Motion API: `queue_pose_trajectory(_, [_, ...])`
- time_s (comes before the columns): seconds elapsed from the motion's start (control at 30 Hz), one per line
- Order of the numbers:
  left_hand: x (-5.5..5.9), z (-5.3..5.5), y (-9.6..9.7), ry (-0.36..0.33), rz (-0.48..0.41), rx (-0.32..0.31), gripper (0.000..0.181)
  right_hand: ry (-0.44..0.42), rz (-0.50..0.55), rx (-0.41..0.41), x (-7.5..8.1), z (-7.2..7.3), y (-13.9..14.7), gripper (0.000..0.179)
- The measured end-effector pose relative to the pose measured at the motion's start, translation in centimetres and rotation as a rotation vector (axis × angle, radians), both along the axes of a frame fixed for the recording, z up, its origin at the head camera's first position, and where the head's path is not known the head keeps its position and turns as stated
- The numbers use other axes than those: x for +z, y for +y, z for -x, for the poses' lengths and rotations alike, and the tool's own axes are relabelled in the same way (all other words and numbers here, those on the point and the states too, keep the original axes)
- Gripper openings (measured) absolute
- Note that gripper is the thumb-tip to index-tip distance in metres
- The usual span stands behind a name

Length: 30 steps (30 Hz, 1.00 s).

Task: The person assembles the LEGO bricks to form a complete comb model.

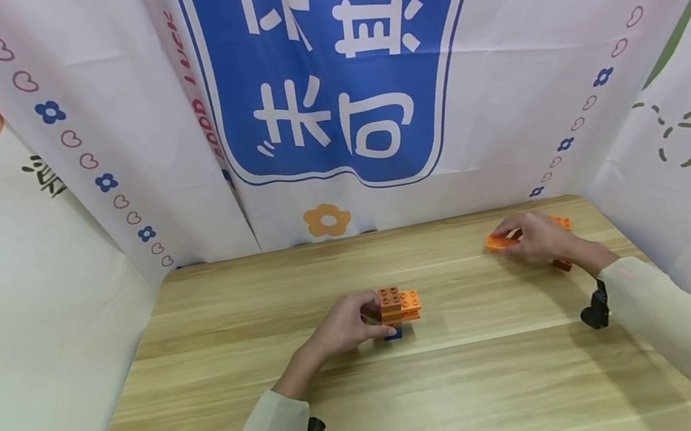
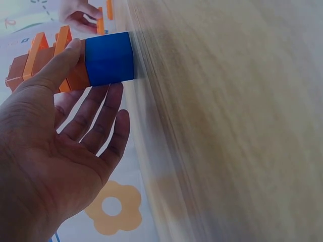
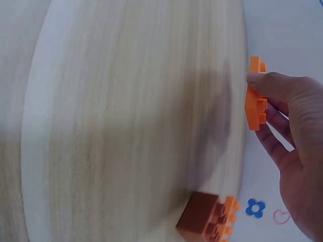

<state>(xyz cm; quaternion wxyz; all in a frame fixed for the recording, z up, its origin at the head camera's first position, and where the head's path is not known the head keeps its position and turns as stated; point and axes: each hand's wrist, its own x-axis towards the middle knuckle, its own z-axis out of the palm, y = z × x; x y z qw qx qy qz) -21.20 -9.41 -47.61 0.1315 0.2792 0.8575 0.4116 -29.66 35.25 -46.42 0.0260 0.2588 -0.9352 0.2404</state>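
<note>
Near the middle of the table (image 1: 451, 386), my left hand (image 1: 348, 323) grips an upright stack of toy building bricks (image 1: 389, 300). The stack has a blue brick (image 2: 109, 59) at the bottom, with brown and orange bricks above; two flat orange bricks jut out to the right in the head view. My left thumb lies along one side, and the other fingers are partly behind it. At the far right, my right hand (image 1: 539, 237) pinches a long flat orange brick (image 3: 253, 101) by its edges, held above the tabletop.
Beside my right hand lie a brown brick (image 3: 199, 217) and another orange brick (image 3: 229, 217), partly hidden by that hand in the head view. Printed white cloth (image 1: 492, 119) hangs behind the table and along both sides.
</note>
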Motion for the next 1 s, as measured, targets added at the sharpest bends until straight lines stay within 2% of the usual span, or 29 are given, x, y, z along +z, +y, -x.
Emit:
queue_pose_trajectory(0.3, [0.0, 0.0, 0.0, 0.006, 0.007, 0.004, 0.027, 0.015, -0.002, 0.104, 1.6, -0.8, -2.7, 0.033])
queue_pose_trajectory(0.67, [0.0, 0.1, 0.0, 0.006, 0.007, 0.000, 0.027, 0.078, -0.003, 0.223, 3.2, -2.1, -5.9, 0.036])
queue_pose_trajectory(1.0, [-0.1, 0.2, 0.1, 0.006, 0.000, -0.002, 0.027, 0.143, 0.050, 0.372, 4.8, -3.1, -8.5, 0.037])
